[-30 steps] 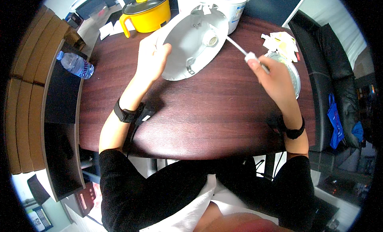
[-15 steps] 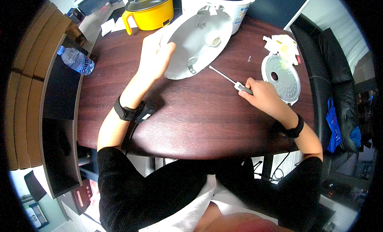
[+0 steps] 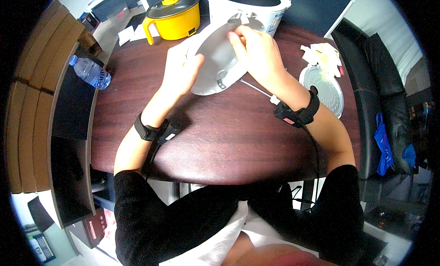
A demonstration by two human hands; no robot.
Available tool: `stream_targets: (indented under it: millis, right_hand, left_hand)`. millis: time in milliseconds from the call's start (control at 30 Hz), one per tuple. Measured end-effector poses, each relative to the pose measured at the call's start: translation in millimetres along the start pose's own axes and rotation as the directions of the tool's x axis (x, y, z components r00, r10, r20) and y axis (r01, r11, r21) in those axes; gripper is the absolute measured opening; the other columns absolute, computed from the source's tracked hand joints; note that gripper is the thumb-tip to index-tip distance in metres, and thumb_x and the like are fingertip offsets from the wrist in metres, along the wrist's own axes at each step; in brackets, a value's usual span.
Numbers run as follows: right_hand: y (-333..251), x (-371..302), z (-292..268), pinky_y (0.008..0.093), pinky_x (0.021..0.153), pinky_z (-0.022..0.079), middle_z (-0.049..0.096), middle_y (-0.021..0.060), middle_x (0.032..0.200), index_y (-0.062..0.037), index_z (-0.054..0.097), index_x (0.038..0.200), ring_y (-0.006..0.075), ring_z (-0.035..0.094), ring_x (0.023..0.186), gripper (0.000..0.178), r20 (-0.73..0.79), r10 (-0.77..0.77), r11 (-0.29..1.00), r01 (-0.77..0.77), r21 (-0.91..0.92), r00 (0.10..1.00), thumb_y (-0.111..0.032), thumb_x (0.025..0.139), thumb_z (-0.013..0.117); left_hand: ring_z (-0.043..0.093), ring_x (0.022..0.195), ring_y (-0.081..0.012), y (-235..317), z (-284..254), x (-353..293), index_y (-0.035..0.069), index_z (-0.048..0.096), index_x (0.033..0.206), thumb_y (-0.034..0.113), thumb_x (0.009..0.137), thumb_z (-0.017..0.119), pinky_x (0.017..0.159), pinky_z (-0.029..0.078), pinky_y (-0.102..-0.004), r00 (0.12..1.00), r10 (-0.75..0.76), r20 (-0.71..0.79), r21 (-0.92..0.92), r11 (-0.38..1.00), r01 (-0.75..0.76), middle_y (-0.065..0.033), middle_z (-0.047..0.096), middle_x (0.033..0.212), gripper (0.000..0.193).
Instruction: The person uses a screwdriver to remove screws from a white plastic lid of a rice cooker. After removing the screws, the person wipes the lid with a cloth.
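My left hand (image 3: 179, 70) is closed on the left rim of a white oval appliance lid (image 3: 211, 64), tilted up with its grey hollow inside toward me. Over the upper right of that lid, my right hand (image 3: 260, 53) is closed, its thumb and fingers pinched at the inner surface. Whatever the pinch may hold is hidden. A screwdriver (image 3: 257, 88) lies on the table, its thin shaft pointing at the lid's lower edge and most of its handle hidden under my right wrist. To the right rests a round grey dimpled plate (image 3: 329, 94), partly covered by my forearm.
Behind the lid stands a white cooker body (image 3: 247, 6) with a dark inside. A yellow pot (image 3: 179, 25) with a glass lid is at the back left. Crumpled pale wrapping (image 3: 323, 56) lies at the right, and a water bottle (image 3: 90, 73) at the left edge.
My right hand has let go of the screwdriver, leaving it on the table, and moved up and left to the inside of the lid. My left hand still holds the lid.
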State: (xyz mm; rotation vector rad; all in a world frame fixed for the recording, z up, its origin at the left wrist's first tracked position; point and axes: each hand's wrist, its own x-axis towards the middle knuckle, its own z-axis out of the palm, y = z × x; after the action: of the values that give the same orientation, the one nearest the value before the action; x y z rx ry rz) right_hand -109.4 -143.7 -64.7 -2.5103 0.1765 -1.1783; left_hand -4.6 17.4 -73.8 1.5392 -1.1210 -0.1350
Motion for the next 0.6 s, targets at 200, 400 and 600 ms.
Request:
stream_targets:
  millis: [200, 400, 600]
  right_hand:
    - [-2, 2, 1, 0.0409, 0.055, 0.051, 0.061, 0.0164, 0.067, -0.0014, 0.056, 0.076, 0.0333, 0.062, 0.060, 0.018, 0.015, -0.068, 0.997, 0.069, -0.032, 0.998, -0.017, 0.085, 0.058]
    - [4, 3, 3, 0.0399, 0.055, 0.051, 0.060, 0.0156, 0.066, -0.0020, 0.054, 0.081, 0.0327, 0.062, 0.059, 0.015, 0.008, -0.166, 0.984, 0.166, -0.064, 0.986, -0.014, 0.081, 0.062]
    - [11, 5, -7, 0.0324, 0.054, 0.049, 0.060, 0.0114, 0.066, -0.0016, 0.056, 0.084, 0.0250, 0.063, 0.059, 0.016, 0.048, -0.270, 0.960, 0.273, -0.061, 0.962, -0.012, 0.078, 0.067]
  left_hand:
    - [0.060, 0.083, -0.0171, 0, -1, -1, -0.004, 0.057, 0.113, 0.006, 0.074, 0.049, 0.079, 0.047, -0.0293, 1.000, 0.014, -0.008, 0.043, 0.999, -0.014, -0.0140, 0.064, 0.092, 0.041]
    - [0.059, 0.083, -0.0162, 0, -1, -1, -0.004, 0.057, 0.113, 0.006, 0.074, 0.050, 0.078, 0.047, -0.0290, 1.000, 0.010, -0.003, 0.021, 1.000, -0.010, -0.0134, 0.065, 0.092, 0.042]
    - [0.059, 0.082, -0.0153, 0, 2, -3, -0.003, 0.057, 0.114, 0.005, 0.074, 0.050, 0.078, 0.047, -0.0288, 0.999, 0.040, 0.008, -0.023, 0.999, -0.040, -0.0126, 0.065, 0.092, 0.042]
